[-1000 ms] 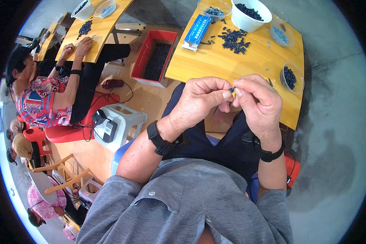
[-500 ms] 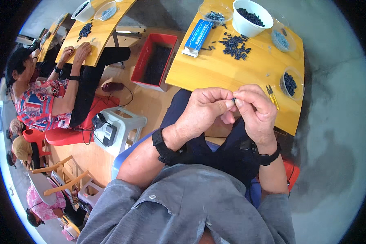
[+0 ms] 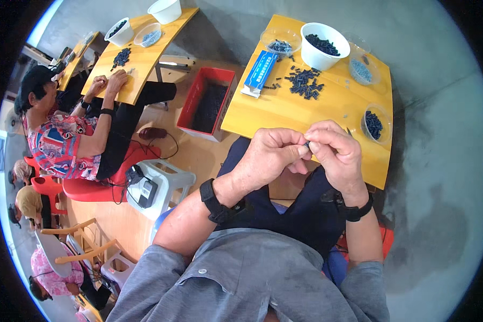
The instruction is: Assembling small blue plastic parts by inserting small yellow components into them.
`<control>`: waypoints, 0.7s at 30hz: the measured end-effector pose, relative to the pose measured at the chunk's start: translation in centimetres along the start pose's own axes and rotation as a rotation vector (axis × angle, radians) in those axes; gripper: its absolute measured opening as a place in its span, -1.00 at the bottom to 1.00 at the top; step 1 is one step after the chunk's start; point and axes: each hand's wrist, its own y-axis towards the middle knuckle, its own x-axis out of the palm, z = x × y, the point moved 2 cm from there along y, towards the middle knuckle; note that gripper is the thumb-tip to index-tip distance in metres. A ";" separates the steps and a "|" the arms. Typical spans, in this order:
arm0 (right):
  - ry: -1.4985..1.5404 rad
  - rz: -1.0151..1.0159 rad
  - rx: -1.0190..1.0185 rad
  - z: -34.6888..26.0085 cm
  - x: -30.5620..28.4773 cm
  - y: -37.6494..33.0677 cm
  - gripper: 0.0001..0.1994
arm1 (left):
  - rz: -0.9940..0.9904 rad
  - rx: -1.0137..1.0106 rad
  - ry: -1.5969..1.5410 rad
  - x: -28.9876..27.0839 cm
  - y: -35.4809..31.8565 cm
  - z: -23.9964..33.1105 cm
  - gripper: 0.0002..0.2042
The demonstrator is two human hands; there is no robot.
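Observation:
My left hand (image 3: 271, 155) and my right hand (image 3: 335, 153) meet fingertip to fingertip above my lap, at the near edge of a small yellow table (image 3: 284, 110). Both pinch one tiny dark part (image 3: 307, 144), mostly hidden by the fingers. On the table beyond lie a loose pile of small dark parts (image 3: 304, 83), a white bowl (image 3: 324, 45) full of them, a blue flat box (image 3: 261, 72) and a clear dish of dark parts (image 3: 373, 124) by my right hand.
A red crate (image 3: 206, 104) of dark parts stands on the floor left of my table. Two more clear dishes (image 3: 361, 71) sit at the table's back. A person at the left works at another yellow table (image 3: 137, 59). A white stool (image 3: 163, 182) stands near my left knee.
My joined hands sit a little lower and nearer the table's near edge in the picture than a second ago; the view has shifted slightly. The pinch on the small part stays.

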 end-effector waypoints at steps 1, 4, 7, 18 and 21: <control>-0.002 0.003 -0.008 -0.1 -0.1 0.0 -0.90 | -0.003 0.021 0.000 0.1 -0.1 0.1 -0.89; 0.070 -0.027 -0.004 -0.6 -0.4 -0.1 -0.90 | -0.022 0.031 -0.005 0.4 -0.6 0.6 -0.89; 0.127 0.013 0.082 -1.2 -0.7 -0.5 -0.90 | -0.039 0.031 0.003 0.8 -0.9 0.8 -0.88; 0.123 0.017 0.069 -1.6 -0.4 -1.2 -0.91 | -0.069 0.008 -0.113 1.2 -1.7 0.7 -0.88; 0.072 -0.026 0.012 -1.6 -0.7 -0.8 -0.91 | -0.063 -0.013 -0.164 1.3 -1.8 1.0 -0.89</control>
